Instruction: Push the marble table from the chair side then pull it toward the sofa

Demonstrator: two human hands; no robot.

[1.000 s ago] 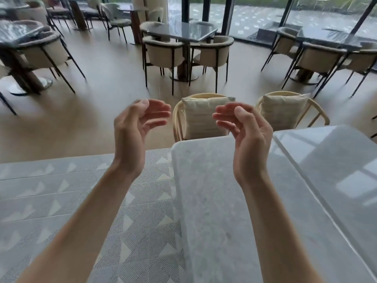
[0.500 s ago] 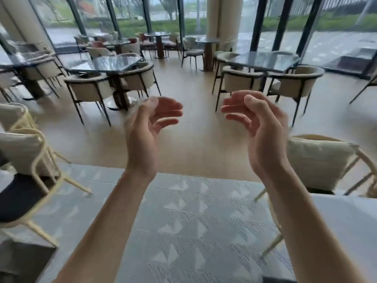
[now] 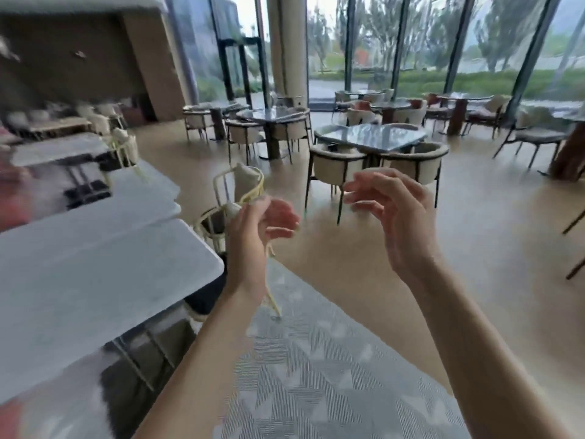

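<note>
Head cam: both hands raised mid-air in front, palms facing each other, nothing in either. Left hand [image 3: 259, 229] has fingers loosely curled, relaxed, no contact w/ anything. Right hand [image 3: 399, 213] same: fingers loosely bent and spread, thumb apart, gripping nothing. Hands well apart from each other.

Marble table [image 3: 95, 280] sits at frame left, pale top, blurred from motion; its near corner is just beside the left forearm but not touching. More pale tabletops run behind it twd upper left. Yellow-frame chair [image 3: 240, 188] w/ cushion stands at the table's far corner, partly hidden behind left hand. Grey patterned rug [image 3: 316, 375] under the arms, tan floor beyond. Background: dark-topped dining tables [image 3: 370, 134] w/ beige chairs, glass walls, greenery outside. Far-left edge too blurred to ID.
</note>
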